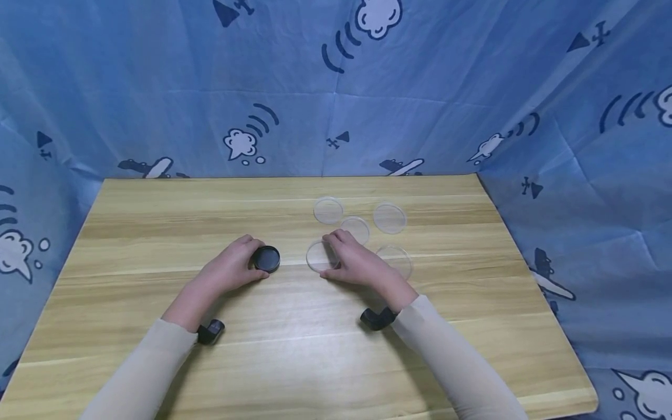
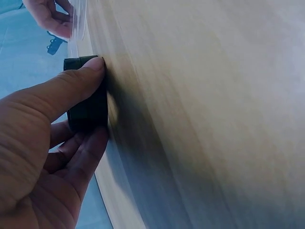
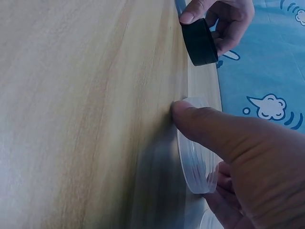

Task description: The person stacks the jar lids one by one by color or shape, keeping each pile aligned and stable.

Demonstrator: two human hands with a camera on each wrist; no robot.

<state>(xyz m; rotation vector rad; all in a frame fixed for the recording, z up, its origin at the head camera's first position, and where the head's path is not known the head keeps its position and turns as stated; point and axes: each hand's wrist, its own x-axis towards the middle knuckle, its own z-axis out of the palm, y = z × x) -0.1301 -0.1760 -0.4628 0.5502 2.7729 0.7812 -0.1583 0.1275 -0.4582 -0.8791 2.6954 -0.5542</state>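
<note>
My left hand grips a short black round piece with a raised rim, left of the table's middle. Thumb and fingers sit on opposite sides of it in the left wrist view, where a seam shows near its top; whether it is one piece or a stack I cannot tell. To its right, my right hand holds a clear round shallow dish by its edge, thumb on the near side and fingers on the far side. The dish is low at the tabletop, and the hand hides part of it in the head view.
Several more clear round dishes lie behind and beside the right hand, among them a back left one, a back right one and one near the wrist. The wooden table meets a blue patterned cloth at its back.
</note>
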